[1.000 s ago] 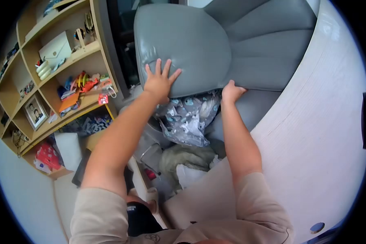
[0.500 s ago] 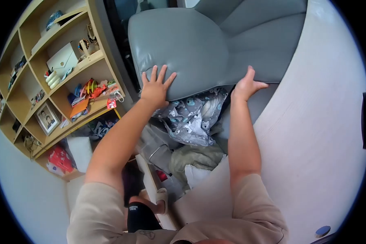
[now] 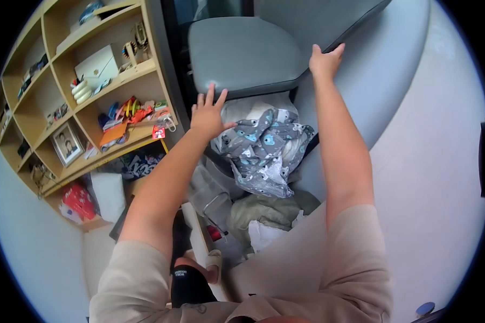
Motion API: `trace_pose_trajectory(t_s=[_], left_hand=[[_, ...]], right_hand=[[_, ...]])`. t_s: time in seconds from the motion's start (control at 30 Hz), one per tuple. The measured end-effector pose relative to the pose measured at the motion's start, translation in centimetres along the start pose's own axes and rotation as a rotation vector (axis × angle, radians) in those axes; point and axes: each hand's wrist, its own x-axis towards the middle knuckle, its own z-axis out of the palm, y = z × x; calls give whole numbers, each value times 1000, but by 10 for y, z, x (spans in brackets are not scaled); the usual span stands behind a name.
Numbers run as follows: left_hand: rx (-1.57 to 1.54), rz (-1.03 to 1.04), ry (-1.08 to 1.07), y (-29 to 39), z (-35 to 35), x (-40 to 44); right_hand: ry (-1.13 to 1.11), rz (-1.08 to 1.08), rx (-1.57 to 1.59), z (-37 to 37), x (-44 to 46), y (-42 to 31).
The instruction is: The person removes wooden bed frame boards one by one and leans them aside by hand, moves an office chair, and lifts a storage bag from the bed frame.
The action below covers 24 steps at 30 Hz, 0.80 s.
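Observation:
A grey padded seat [image 3: 248, 51] joins a raised grey panel [image 3: 328, 21] with a dark lower edge. My left hand [image 3: 207, 114] has its fingers spread, with the fingertips at the seat's front edge. My right hand [image 3: 326, 62] presses up against the panel's lower edge, its thumb and fingers apart. Between my arms, under the seat, lies a bunched grey patterned cloth [image 3: 267, 140] with blue and white animal prints and a mesh part. Below it rests an olive-green cloth [image 3: 267, 212] beside a white piece [image 3: 264, 235].
A wooden shelf unit [image 3: 86, 110] on the left holds a framed photo [image 3: 67, 144], a white box [image 3: 97, 67] and small items. A red bag [image 3: 80, 203] sits low. A white wall [image 3: 415, 215] curves along the right. A slippered foot [image 3: 214, 266] shows below.
The seat and panel have moved upward, away from me, and the panel now tilts more steeply. My right hand has risen with it. More of the patterned cloth is uncovered.

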Motion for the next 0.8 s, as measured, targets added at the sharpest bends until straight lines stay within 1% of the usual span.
trace_pose_trajectory(t_s=[0.1,0.17,0.2,0.3,0.33,0.43,0.47,0.5,0.57,0.6,0.7,0.8], left_hand=[[-55,-44,-79,-13,22,11],[-118,-9,99,-27,32,19],[-141,15,184,-29,38,24],[-137,-37,271,-24,15,20],[-4,-16,288,-22,12,18],[53,-81,-139,-32,13,27],[1,-98,-119,-33,18,23],[-38,-88,-45,-35,21,19],[-117,-63,92,-35,23,7],[-219,-9,214,-28,25,-4],[-366,85,250,7,9,-55],[-523,102,230,47,6,-111]], right_hand=[[-34,-25,-156,11,3,-17],[-48,-13,-260,13,3,-22],[-19,-5,-340,21,10,-15],[-41,-62,-399,38,17,-3],[-81,-44,-428,36,14,-3],[-196,-7,-506,23,16,-13],[-245,-4,-519,18,18,-13],[-294,1,-533,13,19,-11],[-267,-109,-490,5,15,7],[-256,-161,-470,-1,12,18],[-259,-180,-378,-23,-35,25],[-380,-83,-278,-50,-89,24]])
